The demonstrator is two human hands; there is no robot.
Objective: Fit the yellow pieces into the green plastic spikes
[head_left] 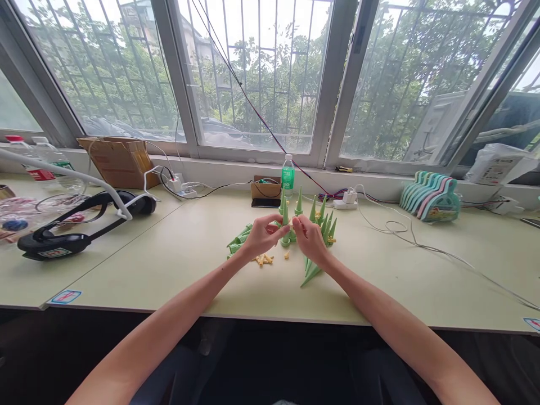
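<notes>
In the head view my left hand (265, 233) has its fingers closed around an upright pale green cone (286, 215). My right hand (310, 239) meets it from the other side, thumb and finger pinched on a small yellowish piece that is mostly hidden. Several more green cones (328, 228) stand behind and beside my right hand, some with yellow bits at the base. Others lie flat, one loose cone (311, 274) pointing toward me. Green cylindrical parts (241, 237) lie left of my left hand. Below my hands sits a small pile of yellow pieces (264, 260), with a single yellow piece (287, 255) apart.
A water bottle (287, 175) and a dark phone (265, 202) stand behind the cones. At left lies a black headset (84, 228) beneath a white curved bar (67, 171). Hangers (432, 197), power strips and loose cables (415, 242) occupy the right and back.
</notes>
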